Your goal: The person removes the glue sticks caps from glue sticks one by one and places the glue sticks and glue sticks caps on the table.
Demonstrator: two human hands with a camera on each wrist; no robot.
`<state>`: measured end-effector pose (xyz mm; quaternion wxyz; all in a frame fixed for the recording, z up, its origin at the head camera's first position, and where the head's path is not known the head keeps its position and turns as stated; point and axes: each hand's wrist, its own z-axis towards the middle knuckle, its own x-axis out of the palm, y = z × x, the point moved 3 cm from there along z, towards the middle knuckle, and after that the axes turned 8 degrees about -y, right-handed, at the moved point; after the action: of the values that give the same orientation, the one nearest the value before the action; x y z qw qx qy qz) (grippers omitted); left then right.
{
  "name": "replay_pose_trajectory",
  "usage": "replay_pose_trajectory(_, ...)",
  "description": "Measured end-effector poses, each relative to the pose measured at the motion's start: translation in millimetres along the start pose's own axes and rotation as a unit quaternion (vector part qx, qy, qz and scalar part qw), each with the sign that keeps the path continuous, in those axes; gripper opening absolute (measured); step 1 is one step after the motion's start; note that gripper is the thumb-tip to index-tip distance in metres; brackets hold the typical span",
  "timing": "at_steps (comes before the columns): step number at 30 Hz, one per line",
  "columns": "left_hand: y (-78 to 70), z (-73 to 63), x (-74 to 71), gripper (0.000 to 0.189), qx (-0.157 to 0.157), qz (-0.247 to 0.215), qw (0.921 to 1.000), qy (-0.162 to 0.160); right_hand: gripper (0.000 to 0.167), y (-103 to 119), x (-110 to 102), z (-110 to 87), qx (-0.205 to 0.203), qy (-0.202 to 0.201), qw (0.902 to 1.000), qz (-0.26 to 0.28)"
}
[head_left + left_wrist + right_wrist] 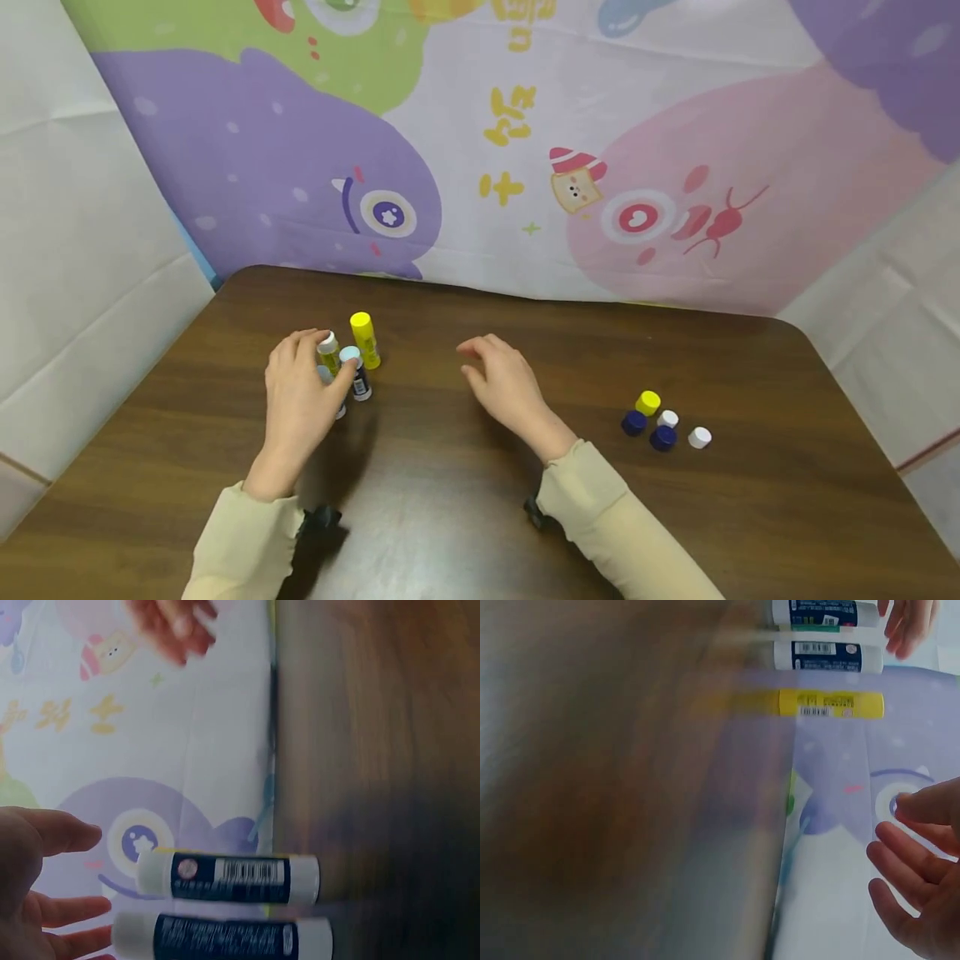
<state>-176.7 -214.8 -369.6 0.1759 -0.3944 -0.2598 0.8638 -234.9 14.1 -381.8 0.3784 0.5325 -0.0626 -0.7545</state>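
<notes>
Several glue sticks stand upright at the left of the table: a yellow one point(365, 340), a navy-labelled one point(362, 386) and a white-topped yellowish one point(329, 351); another beside them is partly hidden by the left hand. My left hand point(301, 392) is over this group, thumb and fingers spread. In the left wrist view its fingertips are apart from the ends of the two navy-labelled glue sticks point(231, 879). To the right of the group, my right hand point(510, 385) hovers over the table with relaxed fingers and nothing in them.
Small caps lie together on the right of the brown table point(450, 517): a yellow one point(648, 403), two navy ones point(663, 438) and two white ones point(700, 437). A cartoon-printed cloth point(510, 233) hangs behind the table, with white sheets at both sides.
</notes>
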Motion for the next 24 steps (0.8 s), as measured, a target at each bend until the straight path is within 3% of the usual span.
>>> replay_pose_trajectory(13, -6.0, 8.2, 17.7, 0.051, -0.027, 0.02, 0.9991, 0.025, 0.025, 45.3, 31.0, 53.5, -0.051, 0.05, 0.9974, -0.01)
replay_pose_trajectory(24, -1.3, 10.1, 21.5, 0.046, -0.044, 0.025, 0.9982, 0.032, 0.034, 68.3, 50.0, 79.5, -0.076, 0.103, 0.9913, -0.028)
